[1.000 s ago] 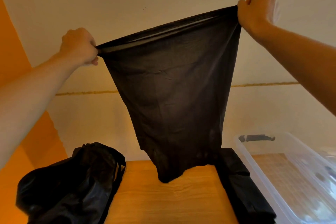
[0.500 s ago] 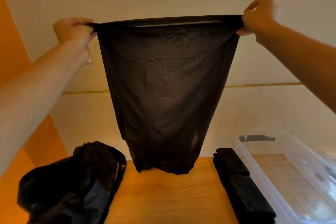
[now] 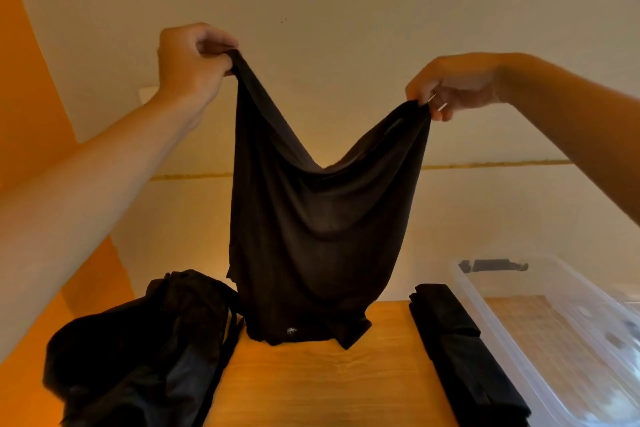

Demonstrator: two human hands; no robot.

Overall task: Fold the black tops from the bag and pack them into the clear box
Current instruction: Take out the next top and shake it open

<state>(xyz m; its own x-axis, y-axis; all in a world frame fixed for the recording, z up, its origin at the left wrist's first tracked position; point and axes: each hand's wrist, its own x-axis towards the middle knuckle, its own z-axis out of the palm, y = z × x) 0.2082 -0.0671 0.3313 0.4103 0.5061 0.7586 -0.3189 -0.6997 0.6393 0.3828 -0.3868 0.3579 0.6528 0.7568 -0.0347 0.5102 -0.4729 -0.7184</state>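
You're at the folding step: your left hand (image 3: 194, 59) and right hand (image 3: 453, 87) each pinch an upper corner of the black top (image 3: 311, 218), which sags with its lower end on the bench (image 3: 311, 388) between bag (image 3: 138, 350) and clear box (image 3: 554, 315), so next lay it flat.

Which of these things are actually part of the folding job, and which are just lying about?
Part of the job: black top, held up by left hand and right hand; black bag; folded black top; clear box.
Just there: wooden table underneath; pale wall; orange wall.
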